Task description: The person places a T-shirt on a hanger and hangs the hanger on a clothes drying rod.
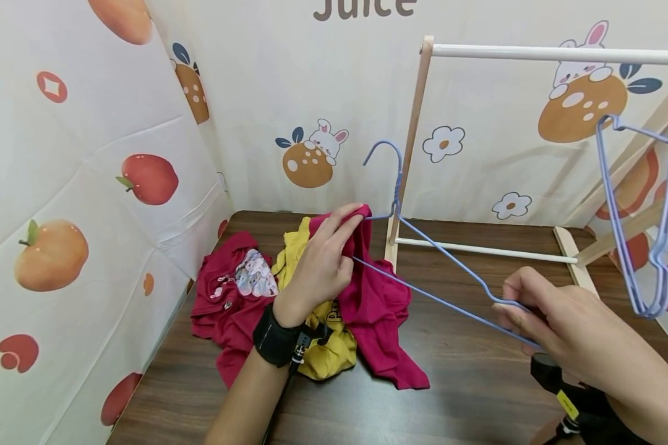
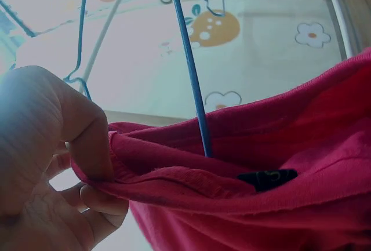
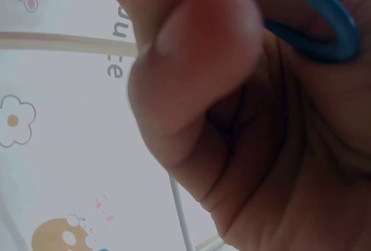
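My left hand [image 1: 324,262] pinches the neckline of a magenta shirt [image 1: 375,315], whose lower part hangs down to the table. In the left wrist view, the neckline gapes and a dark label [image 2: 268,179] shows inside. One end of a blue wire hanger [image 1: 398,190] goes into that opening, its arm [image 2: 191,59] slanting down into the cloth. My right hand [image 1: 556,321] grips the hanger's other end, fingers curled round the wire. The hanger's bent corner [image 3: 343,45] lies against the palm in the right wrist view. The hook points up and left.
Left on the wooden table [image 1: 467,389] lie a red garment [image 1: 228,321] with a printed patch and a yellow garment [image 1: 328,355], partly behind my left arm. A rack with a white rail [image 1: 523,54] stands behind; more blue hangers [image 1: 665,228] hang at the right.
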